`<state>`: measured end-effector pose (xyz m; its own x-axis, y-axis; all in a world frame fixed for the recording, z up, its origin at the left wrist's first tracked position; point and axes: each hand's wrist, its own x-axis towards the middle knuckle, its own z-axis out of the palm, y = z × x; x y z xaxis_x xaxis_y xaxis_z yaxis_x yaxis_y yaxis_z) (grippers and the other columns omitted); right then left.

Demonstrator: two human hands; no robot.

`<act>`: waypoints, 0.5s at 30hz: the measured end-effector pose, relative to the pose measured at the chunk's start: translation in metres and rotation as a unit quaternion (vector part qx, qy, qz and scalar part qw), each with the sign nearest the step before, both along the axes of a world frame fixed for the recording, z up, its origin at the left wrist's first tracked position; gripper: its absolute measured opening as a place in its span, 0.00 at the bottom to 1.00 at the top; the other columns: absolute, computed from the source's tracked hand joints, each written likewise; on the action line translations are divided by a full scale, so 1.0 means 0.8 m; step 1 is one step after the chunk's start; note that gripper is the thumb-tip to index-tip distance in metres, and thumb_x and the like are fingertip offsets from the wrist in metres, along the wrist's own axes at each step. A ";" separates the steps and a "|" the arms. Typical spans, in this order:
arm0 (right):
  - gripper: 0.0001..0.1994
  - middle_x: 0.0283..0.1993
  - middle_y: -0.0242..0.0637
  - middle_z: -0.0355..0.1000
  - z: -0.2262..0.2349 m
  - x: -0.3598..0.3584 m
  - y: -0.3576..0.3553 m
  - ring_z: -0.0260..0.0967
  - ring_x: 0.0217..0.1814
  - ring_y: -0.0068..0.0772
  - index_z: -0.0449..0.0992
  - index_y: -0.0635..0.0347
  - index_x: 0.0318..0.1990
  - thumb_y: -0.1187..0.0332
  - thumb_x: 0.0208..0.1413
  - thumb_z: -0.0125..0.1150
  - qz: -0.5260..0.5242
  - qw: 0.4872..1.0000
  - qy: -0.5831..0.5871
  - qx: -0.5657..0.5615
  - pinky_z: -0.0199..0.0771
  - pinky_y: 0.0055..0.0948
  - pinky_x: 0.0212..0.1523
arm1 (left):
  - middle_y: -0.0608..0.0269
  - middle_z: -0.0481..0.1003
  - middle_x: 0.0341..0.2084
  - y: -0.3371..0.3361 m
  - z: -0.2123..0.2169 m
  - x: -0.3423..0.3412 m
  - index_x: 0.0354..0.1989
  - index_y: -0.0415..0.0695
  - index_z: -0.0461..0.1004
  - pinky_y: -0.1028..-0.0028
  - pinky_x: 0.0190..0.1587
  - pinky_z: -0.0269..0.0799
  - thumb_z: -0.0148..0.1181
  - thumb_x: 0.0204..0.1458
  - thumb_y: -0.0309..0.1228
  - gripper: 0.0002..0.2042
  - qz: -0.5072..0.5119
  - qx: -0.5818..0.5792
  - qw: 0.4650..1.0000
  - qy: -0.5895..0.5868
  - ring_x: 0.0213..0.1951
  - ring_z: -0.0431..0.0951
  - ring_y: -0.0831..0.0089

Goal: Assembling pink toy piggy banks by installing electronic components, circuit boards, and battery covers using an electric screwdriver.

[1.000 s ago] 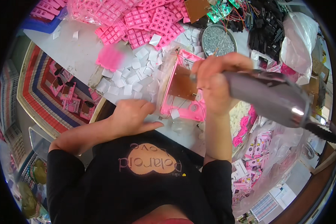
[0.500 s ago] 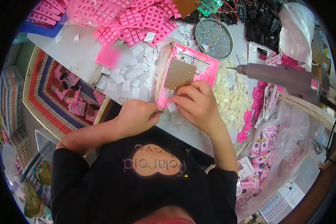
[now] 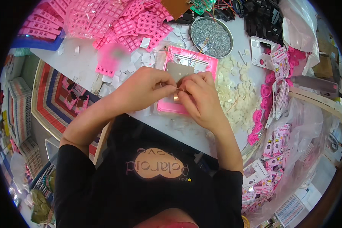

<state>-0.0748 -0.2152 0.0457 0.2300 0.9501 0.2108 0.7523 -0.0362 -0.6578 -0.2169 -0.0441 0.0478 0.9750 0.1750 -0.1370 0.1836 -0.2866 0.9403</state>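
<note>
both hands are bunched up over the near half of the pink frame [image 3: 167,104], which lies flat near the middle of the white table [image 3: 81,62]. left hand [image 3: 142,89] has its fingers curled shut, thumb and forefinger pinched on something tiny at the edge of the brown card [image 3: 178,72] sitting on the frame. right hand [image 3: 199,97] is closed the same way, fingertips [image 3: 183,88] meeting the left ones, pinching what looks like a thin wire, and a small coppery tab [image 3: 176,97] shows just under the pinch. can't tell exactly which hand really has the wire.

packaging-wise: heaps of pink gridded trays [image 3: 140,26] along the far edge, some under clear plastic wrap. small white square slips [image 3: 138,57] scattered just left of the frame. round metal dish [image 3: 211,36] of grey bits at the far side, right behind the frame. pile of cream round discs [image 3: 235,95] right of the frame, then pink round pieces [image 3: 264,98] and small pink-and-white printed cards [image 3: 279,60] toward the right edge, more of those cards [image 3: 271,159] in clear bags lower right.
</note>
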 end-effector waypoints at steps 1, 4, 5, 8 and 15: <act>0.05 0.39 0.37 0.71 0.001 0.002 -0.002 0.61 0.44 0.45 0.74 0.60 0.33 0.70 0.52 0.62 0.001 1.000 0.007 -0.003 0.64 0.39 0.47 | 0.59 0.75 0.26 0.001 -0.009 0.004 0.39 0.37 0.77 0.74 0.31 0.67 0.60 0.56 0.25 0.06 -0.013 -0.087 0.996 0.026 0.28 0.73 0.77; 0.06 0.39 0.37 0.71 0.000 0.009 -0.006 0.60 0.45 0.46 0.74 0.60 0.34 0.68 0.52 0.62 0.008 0.999 0.045 -0.016 0.63 0.40 0.48 | 0.62 0.76 0.26 0.003 -0.016 0.010 0.38 0.36 0.77 0.76 0.30 0.67 0.59 0.57 0.26 0.06 -0.033 -0.200 0.978 0.053 0.28 0.72 0.82; 0.06 0.38 0.37 0.71 0.000 0.010 -0.007 0.61 0.44 0.44 0.75 0.59 0.34 0.68 0.52 0.63 0.003 0.999 0.051 -0.010 0.64 0.39 0.46 | 0.62 0.76 0.26 0.003 -0.016 0.011 0.37 0.36 0.77 0.77 0.30 0.66 0.59 0.57 0.26 0.06 -0.036 -0.214 0.975 0.052 0.28 0.71 0.83; 0.06 0.33 0.34 0.72 0.004 0.014 -0.003 0.63 0.41 0.39 0.76 0.59 0.34 0.69 0.50 0.65 -0.012 0.995 0.099 -0.021 0.66 0.35 0.41 | 0.64 0.75 0.24 -0.001 -0.003 0.013 0.36 0.36 0.77 0.77 0.28 0.65 0.59 0.57 0.25 0.05 -0.035 0.021 0.999 0.029 0.26 0.70 0.83; 0.04 0.24 0.30 0.71 0.010 0.010 -0.001 0.64 0.30 0.29 0.78 0.60 0.31 0.72 0.47 0.67 -0.089 0.964 0.245 -0.055 0.66 0.28 0.29 | 0.68 0.71 0.19 -0.014 0.005 0.007 0.34 0.36 0.76 0.78 0.25 0.61 0.61 0.53 0.25 0.05 0.013 0.017 1.000 0.012 0.22 0.65 0.84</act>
